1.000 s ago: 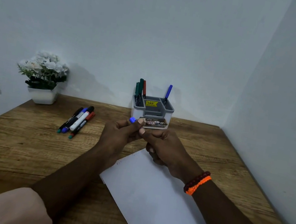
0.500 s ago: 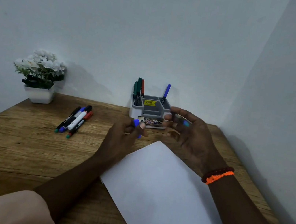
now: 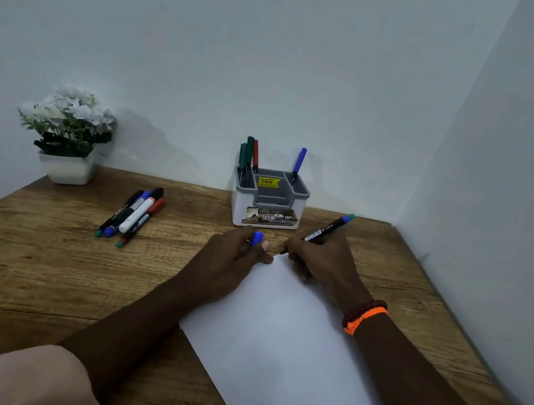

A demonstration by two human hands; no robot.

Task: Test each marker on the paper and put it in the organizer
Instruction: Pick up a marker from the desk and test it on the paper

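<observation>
A person's right hand [image 3: 321, 257] grips an uncapped black-barrelled marker [image 3: 327, 228] with a blue end, its tip at the far corner of a sheet of white paper [image 3: 279, 343] that lies angled on the wooden desk [image 3: 40, 272]. Just beside it, the left hand [image 3: 233, 256] rests on the paper's far edge, fingers curled round the marker's blue cap [image 3: 257, 238]. Directly beyond the two hands stands a white-and-grey desk organizer [image 3: 269, 202] bearing a yellow price sticker: its left compartment holds two green markers [image 3: 246, 156] and a red marker [image 3: 255, 155] standing upright, its right rear compartment holds one blue marker [image 3: 299, 163] leaning slightly, and the middle tray shows nothing but the sticker. Well to the left of the left hand, a cluster of untested markers [image 3: 134, 213] in black, blue, white and red lies on the desk, touching one another. Farther left, against the wall, a white pot of white artificial flowers [image 3: 68, 134] stands. An orange-and-dark braided band [image 3: 364, 315] circles the right wrist.
</observation>
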